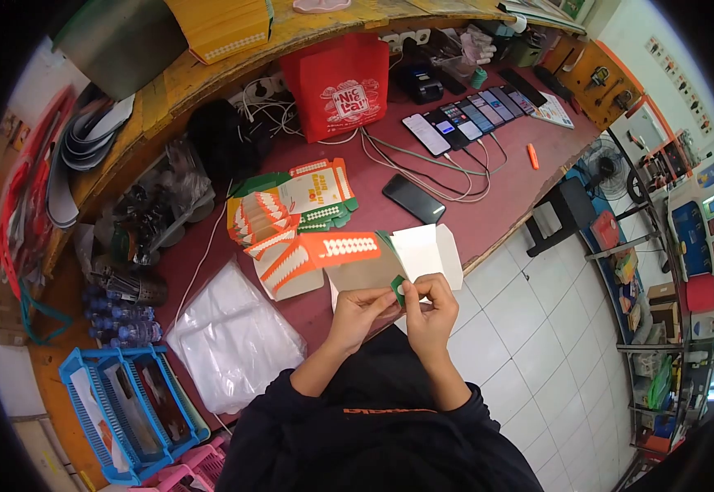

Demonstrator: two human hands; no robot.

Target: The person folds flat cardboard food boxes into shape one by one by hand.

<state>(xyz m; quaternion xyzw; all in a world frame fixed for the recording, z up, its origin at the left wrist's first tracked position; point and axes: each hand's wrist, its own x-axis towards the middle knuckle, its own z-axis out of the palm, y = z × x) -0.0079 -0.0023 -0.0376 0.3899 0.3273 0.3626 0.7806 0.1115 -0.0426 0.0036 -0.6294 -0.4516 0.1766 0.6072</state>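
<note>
An orange, green and white cardboard food box (349, 248), partly folded, is between my hands at the front edge of the table. My left hand (355, 318) has thumb and fingers pinched on its near edge. My right hand (431, 316) is closed on a small green flap (399, 289) of the same box, fingertips close to the left ones. A white inner panel (427, 250) of the box stands out to the right. Behind it lie more printed box cartons (295, 201), in a loose overlapping pile.
A stack of clear plastic bags (234, 344) lies left of my hands, beside a blue basket (115, 410). A black phone (413, 198) lies beyond the box. Further back are a red bag (336, 90), a row of phones (463, 121) with cables, and an orange marker (533, 157).
</note>
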